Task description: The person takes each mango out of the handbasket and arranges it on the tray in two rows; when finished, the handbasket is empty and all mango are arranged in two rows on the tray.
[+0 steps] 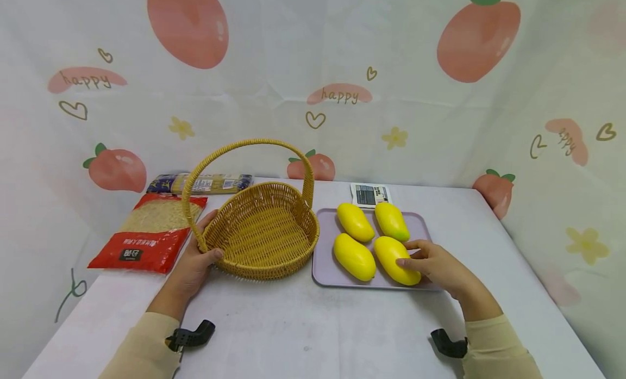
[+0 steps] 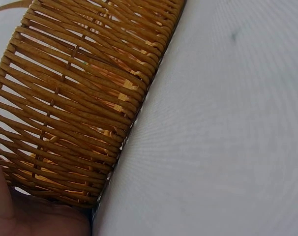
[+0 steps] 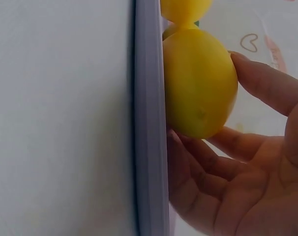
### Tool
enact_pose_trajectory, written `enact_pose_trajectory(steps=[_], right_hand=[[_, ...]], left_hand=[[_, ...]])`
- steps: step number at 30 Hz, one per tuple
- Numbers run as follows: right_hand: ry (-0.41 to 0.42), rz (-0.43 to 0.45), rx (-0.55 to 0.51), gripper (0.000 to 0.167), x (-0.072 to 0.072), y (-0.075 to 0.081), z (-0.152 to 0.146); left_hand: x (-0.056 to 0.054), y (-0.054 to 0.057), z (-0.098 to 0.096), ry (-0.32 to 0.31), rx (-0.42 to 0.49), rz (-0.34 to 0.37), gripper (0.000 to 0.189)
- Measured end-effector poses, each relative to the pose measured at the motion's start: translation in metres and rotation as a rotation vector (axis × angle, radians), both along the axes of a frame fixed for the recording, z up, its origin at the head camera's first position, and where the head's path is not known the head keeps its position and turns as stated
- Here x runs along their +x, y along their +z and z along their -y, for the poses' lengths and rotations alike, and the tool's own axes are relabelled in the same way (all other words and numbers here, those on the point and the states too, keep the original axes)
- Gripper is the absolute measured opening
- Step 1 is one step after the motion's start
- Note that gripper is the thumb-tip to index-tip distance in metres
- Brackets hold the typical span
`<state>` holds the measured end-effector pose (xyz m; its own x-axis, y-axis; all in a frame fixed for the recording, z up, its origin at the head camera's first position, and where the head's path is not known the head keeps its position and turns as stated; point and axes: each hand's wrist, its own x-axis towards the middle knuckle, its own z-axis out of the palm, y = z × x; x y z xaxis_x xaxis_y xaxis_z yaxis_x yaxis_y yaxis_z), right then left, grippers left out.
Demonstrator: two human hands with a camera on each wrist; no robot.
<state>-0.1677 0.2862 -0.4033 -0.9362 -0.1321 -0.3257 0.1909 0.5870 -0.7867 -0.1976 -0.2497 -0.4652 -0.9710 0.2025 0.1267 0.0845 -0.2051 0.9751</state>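
A yellow wicker basket (image 1: 266, 237) with a tall arched handle stands on the table with nothing in it. My left hand (image 1: 192, 265) holds its left side, thumb over the rim; part of the fingers is hidden behind the wall. The woven side (image 2: 75, 103) fills much of the left wrist view. On the lilac tray (image 1: 323, 278) lie several yellow mangoes. My right hand (image 1: 437, 266) grips the front right mango (image 1: 391, 256), which rests on the tray. In the right wrist view, the thumb and fingers are round this mango (image 3: 200, 83).
Left of the basket lies a red and clear bag of grain-like food (image 1: 151, 235). Behind it is a long blue-and-clear packet (image 1: 215, 183). A small white packet (image 1: 370, 194) lies behind the tray. A printed cloth (image 1: 264, 112) hangs at the back of the white table (image 1: 293, 330).
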Motion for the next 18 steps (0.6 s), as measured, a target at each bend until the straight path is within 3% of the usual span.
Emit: enact_pose_trajectory(steps=[14,18], right_hand=[[-0.020,0.030,0.025,0.078,0.0015,0.0034,-0.0047],[-0.015,0.005,0.044,0.079,0.0022,0.0054,-0.0065]], left_hand=[[-0.0029,-0.0008,-0.0029,-0.001,-0.009,0.002,0.077],[-0.0015,-0.0019,-0.0015,0.027,-0.017,0.024,0.078]])
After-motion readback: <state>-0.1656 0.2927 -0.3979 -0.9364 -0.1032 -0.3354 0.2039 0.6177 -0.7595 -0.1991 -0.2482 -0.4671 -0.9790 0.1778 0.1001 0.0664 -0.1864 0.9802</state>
